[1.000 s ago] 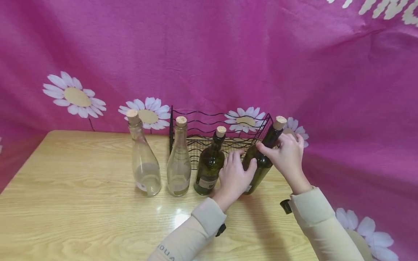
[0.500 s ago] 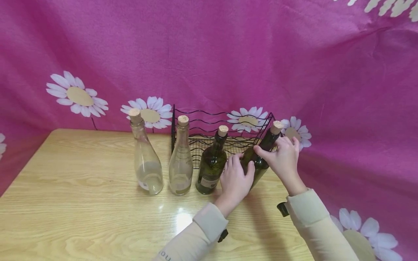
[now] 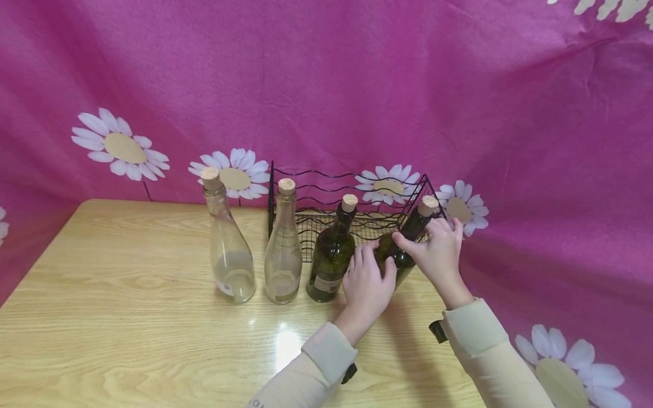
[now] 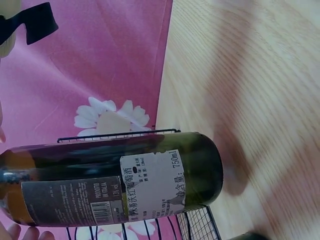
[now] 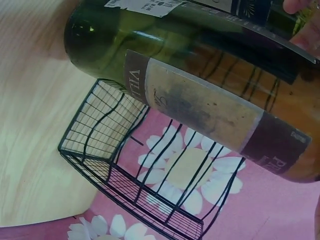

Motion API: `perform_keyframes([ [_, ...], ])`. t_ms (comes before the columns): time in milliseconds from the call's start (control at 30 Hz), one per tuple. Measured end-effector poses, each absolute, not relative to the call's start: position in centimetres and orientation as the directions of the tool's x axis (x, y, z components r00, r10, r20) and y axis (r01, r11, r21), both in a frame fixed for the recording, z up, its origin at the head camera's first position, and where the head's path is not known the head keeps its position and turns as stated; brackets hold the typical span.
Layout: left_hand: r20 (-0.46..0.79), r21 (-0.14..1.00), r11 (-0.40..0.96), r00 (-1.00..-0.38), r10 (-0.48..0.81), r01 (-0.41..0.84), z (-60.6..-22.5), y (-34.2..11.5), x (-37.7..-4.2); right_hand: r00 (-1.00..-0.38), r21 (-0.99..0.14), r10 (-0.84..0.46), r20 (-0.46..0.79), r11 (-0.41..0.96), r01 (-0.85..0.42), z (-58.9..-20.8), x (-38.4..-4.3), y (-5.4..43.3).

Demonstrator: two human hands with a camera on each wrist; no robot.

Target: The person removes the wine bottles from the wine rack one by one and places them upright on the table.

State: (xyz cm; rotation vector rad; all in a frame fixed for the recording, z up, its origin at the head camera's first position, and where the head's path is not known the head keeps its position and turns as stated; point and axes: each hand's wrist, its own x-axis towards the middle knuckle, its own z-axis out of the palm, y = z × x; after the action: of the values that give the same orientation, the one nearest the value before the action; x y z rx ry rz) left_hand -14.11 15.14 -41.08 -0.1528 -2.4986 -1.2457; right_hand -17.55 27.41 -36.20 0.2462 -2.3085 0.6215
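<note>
A dark green wine bottle (image 3: 403,259) with a cork tilts to the right, in front of the wire rack's right end. My left hand (image 3: 367,283) holds its body from the left, thumb on the near side. Up by the shoulder and neck, my right hand (image 3: 440,255) grips the same bottle. Its labelled body lies across the left wrist view, where the wine bottle (image 4: 100,185) shows a white 750ml sticker. In the right wrist view the bottle (image 5: 175,100) passes in front of the rack. Whether its base touches the table, I cannot tell.
A second corked green bottle (image 3: 331,255) stands just left of my left hand. Further left are two clear corked bottles, one nearer (image 3: 283,249) and one at the end (image 3: 229,249). Behind stands the black wire rack (image 3: 316,190), close to a pink daisy-print cloth (image 3: 326,85).
The held bottle's corked top has moved a little left and down, and it leans more. My right hand has shifted left with it. The standing bottles keep their places.
</note>
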Motion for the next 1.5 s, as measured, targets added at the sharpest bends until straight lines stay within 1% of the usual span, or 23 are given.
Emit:
perform_keyframes([
  [133,0.359,0.715,0.653,-0.933,-0.036,0.250,-41.1,14.9,-14.0,-0.712,-0.363,-0.005,0.702,0.858,-0.364,-36.5,-17.6,27.3],
  [300,0.403,0.634,0.720,-0.915,0.003,0.281,-41.2,14.7,-13.9,-0.700,-0.356,-0.006,0.714,0.858,-0.371,-36.8,-17.6,27.2],
  [400,0.422,0.613,0.736,-0.906,0.003,0.288,-41.3,14.7,-13.9,-0.697,-0.361,-0.002,0.717,0.855,-0.373,-37.0,-17.6,27.1],
  [767,0.418,0.607,0.747,-0.908,-0.011,0.271,-41.6,14.5,-14.0,-0.697,-0.381,0.004,0.717,0.840,-0.388,-37.4,-17.8,26.7],
  [1067,0.427,0.610,0.741,-0.904,-0.008,0.282,-41.7,14.5,-13.9,-0.687,-0.371,-0.005,0.727,0.839,-0.399,-37.8,-17.9,26.7],
  [1500,0.401,0.607,0.746,-0.916,0.010,0.275,-42.3,14.6,-13.7,-0.668,-0.353,-0.011,0.744,0.843,-0.407,-38.7,-18.0,26.9],
])
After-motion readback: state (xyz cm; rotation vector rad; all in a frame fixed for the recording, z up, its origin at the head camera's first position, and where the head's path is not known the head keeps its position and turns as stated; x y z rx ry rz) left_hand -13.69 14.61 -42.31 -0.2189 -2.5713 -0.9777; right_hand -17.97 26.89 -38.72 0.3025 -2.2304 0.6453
